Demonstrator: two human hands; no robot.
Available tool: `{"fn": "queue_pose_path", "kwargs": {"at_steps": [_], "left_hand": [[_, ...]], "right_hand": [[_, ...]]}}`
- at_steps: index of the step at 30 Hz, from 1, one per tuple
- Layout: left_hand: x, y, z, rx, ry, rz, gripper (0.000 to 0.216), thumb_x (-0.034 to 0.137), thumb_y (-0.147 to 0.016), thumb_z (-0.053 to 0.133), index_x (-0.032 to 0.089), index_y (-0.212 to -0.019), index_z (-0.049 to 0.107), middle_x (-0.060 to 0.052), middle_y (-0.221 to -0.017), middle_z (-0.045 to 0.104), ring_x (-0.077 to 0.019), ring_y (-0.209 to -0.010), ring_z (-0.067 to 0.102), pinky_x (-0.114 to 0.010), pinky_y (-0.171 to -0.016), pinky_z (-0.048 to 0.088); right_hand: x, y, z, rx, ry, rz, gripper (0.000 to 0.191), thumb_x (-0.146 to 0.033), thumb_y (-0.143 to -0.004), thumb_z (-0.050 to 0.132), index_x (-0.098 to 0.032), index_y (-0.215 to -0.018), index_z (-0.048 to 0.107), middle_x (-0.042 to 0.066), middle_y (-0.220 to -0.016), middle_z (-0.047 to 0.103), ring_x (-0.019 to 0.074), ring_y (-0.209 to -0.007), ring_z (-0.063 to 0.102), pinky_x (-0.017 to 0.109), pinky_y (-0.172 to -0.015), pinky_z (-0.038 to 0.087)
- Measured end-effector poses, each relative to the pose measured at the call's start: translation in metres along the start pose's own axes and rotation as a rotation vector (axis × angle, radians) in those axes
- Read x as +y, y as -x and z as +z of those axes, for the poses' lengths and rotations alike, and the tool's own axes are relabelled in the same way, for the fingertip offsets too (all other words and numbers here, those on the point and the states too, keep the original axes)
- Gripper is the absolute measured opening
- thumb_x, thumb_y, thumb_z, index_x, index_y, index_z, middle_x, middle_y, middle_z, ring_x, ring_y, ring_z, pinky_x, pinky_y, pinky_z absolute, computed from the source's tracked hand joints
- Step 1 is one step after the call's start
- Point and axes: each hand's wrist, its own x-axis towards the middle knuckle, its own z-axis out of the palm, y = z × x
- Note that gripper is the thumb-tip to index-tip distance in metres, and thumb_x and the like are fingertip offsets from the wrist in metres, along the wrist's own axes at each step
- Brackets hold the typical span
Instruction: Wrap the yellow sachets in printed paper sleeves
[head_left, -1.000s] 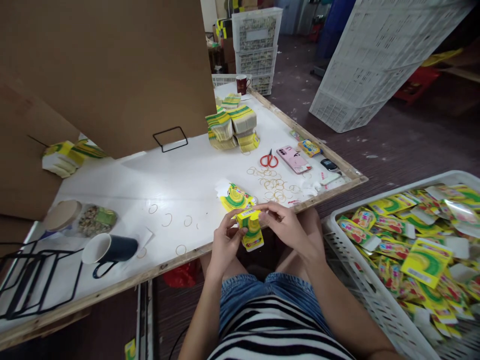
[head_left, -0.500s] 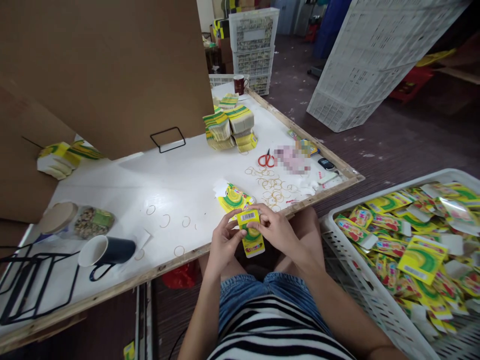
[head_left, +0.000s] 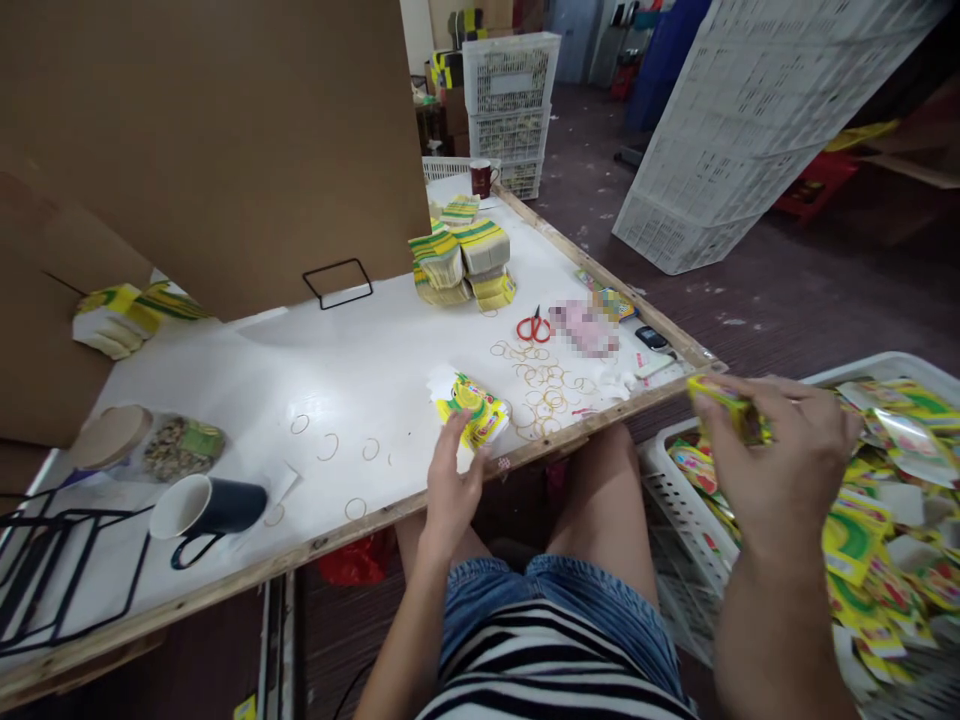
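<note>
My right hand is closed on a small yellow printed box, held above the near corner of the white plastic basket. Part of that box is hidden by the fingers. At the table's front edge, my left hand is open, thumb and fingers apart. Its fingertips overlap the lower left of some flat yellow-and-green printed cartons; whether they touch them I cannot tell. Many similar yellow boxes lie loose in the basket.
Rubber bands are scattered beside red-handled scissors. Carton bundles stand farther back. On the left are a dark blue mug, a bag of nuts or seeds and a black wire rack. Stacked white crates stand beyond the table.
My right hand has moved right, from in front of my lap to over the basket, carrying the yellow box. My left hand has let go of it and opened near the cartons.
</note>
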Motion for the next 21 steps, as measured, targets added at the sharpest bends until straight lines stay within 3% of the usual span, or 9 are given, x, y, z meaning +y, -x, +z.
{"fn": "queue_pose_path", "kwargs": {"at_steps": [3, 6, 8, 11, 14, 16, 19, 21], "left_hand": [[-0.017, -0.003, 0.002, -0.024, -0.196, 0.013, 0.04, 0.019, -0.087, 0.056, 0.02, -0.127, 0.052, -0.013, -0.139, 0.054, -0.0276, -0.139, 0.037, -0.056, -0.116, 0.023], [-0.024, -0.002, 0.01, -0.07, -0.28, 0.028, 0.038, 0.015, -0.088, 0.052, 0.018, -0.126, 0.053, -0.014, -0.14, 0.053, -0.0265, -0.138, 0.039, -0.056, -0.117, 0.022], [-0.026, 0.001, 0.012, -0.08, -0.294, 0.036, 0.04, 0.014, -0.088, 0.051, 0.018, -0.127, 0.053, -0.014, -0.142, 0.051, -0.0252, -0.139, 0.038, -0.055, -0.117, 0.02], [-0.028, 0.003, 0.01, -0.095, -0.252, 0.026, 0.042, 0.013, -0.086, 0.053, 0.02, -0.128, 0.053, -0.013, -0.142, 0.051, -0.0249, -0.139, 0.038, -0.056, -0.117, 0.019], [-0.027, 0.004, 0.006, -0.089, -0.118, 0.012, 0.036, 0.016, -0.086, 0.056, 0.023, -0.121, 0.059, -0.011, -0.139, 0.055, -0.0265, -0.137, 0.042, -0.059, -0.116, 0.016], [-0.024, 0.004, 0.005, -0.031, 0.017, -0.014, 0.033, 0.021, -0.086, 0.058, 0.023, -0.118, 0.061, -0.011, -0.134, 0.059, -0.0261, -0.134, 0.045, -0.056, -0.117, 0.015], [-0.017, 0.001, 0.005, 0.181, 0.314, -0.127, 0.036, 0.032, -0.086, 0.062, 0.022, -0.12, 0.059, -0.011, -0.128, 0.062, -0.0242, -0.128, 0.051, -0.047, -0.114, 0.029], [-0.013, -0.002, 0.004, 0.246, 0.544, -0.226, 0.044, 0.042, -0.081, 0.067, 0.02, -0.118, 0.059, -0.012, -0.124, 0.064, -0.0239, -0.12, 0.057, -0.041, -0.106, 0.041]], "right_hand": [[0.002, 0.007, 0.027, -0.139, -0.125, -0.018, 0.033, -0.045, -0.086, 0.059, -0.02, -0.104, 0.071, 0.013, -0.102, 0.067, 0.0293, -0.101, 0.058, 0.049, -0.093, 0.043], [-0.025, 0.031, 0.087, -0.465, -0.362, 0.007, 0.026, -0.039, -0.085, 0.058, -0.021, -0.102, 0.07, 0.01, -0.102, 0.068, 0.0266, -0.095, 0.06, 0.043, -0.087, 0.047], [-0.049, 0.044, 0.126, -0.589, -0.431, 0.07, 0.027, -0.035, -0.084, 0.059, -0.018, -0.103, 0.069, 0.012, -0.101, 0.068, 0.0276, -0.096, 0.06, 0.043, -0.086, 0.048], [-0.074, 0.055, 0.158, -0.641, -0.459, 0.076, 0.021, -0.031, -0.082, 0.06, -0.017, -0.096, 0.069, 0.013, -0.095, 0.068, 0.0283, -0.095, 0.059, 0.044, -0.087, 0.046], [-0.082, 0.055, 0.156, -0.584, -0.517, 0.125, 0.012, -0.029, -0.081, 0.061, -0.018, -0.083, 0.066, 0.009, -0.086, 0.066, 0.0257, -0.088, 0.058, 0.041, -0.083, 0.046], [-0.081, 0.055, 0.145, -0.576, -0.631, 0.248, 0.013, -0.031, -0.081, 0.06, -0.018, -0.08, 0.062, 0.006, -0.078, 0.064, 0.0215, -0.076, 0.057, 0.036, -0.075, 0.047], [-0.082, 0.057, 0.125, -0.601, -0.919, 0.492, 0.022, -0.039, -0.079, 0.062, -0.019, -0.085, 0.06, 0.003, -0.072, 0.063, 0.0165, -0.064, 0.056, 0.03, -0.064, 0.048], [-0.085, 0.063, 0.113, -0.64, -1.104, 0.619, 0.031, -0.044, -0.075, 0.067, -0.019, -0.091, 0.059, 0.003, -0.074, 0.065, 0.0169, -0.066, 0.059, 0.03, -0.063, 0.05]]}}
